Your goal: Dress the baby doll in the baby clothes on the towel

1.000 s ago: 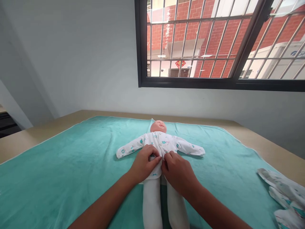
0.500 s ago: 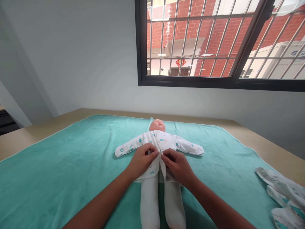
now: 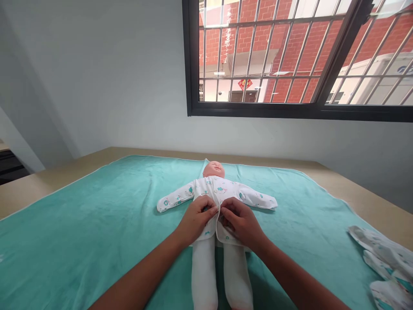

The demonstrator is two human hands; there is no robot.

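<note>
A baby doll (image 3: 214, 169) lies on its back, head away from me, its arms spread out and its white-covered legs (image 3: 204, 273) toward me. It wears a white baby jacket (image 3: 226, 186) with a green print. My left hand (image 3: 197, 218) pinches the jacket's front edge on the left side of the opening. Opposite it, my right hand (image 3: 240, 220) pinches the other front edge. The fingertips of both hands almost meet at the middle of the doll's belly. Any fastener between them is hidden by my fingers.
A green blanket (image 3: 106, 224) covers most of the wooden table (image 3: 364, 189) under the doll. Folded printed baby clothes (image 3: 387, 262) lie at the right edge. Behind the table stand a grey wall (image 3: 138, 94) and a barred window with a dark frame (image 3: 258, 111).
My fingertips have drawn slightly closer together at the jacket opening. The lower right front flap now lies flatter and further over the doll's leg.
</note>
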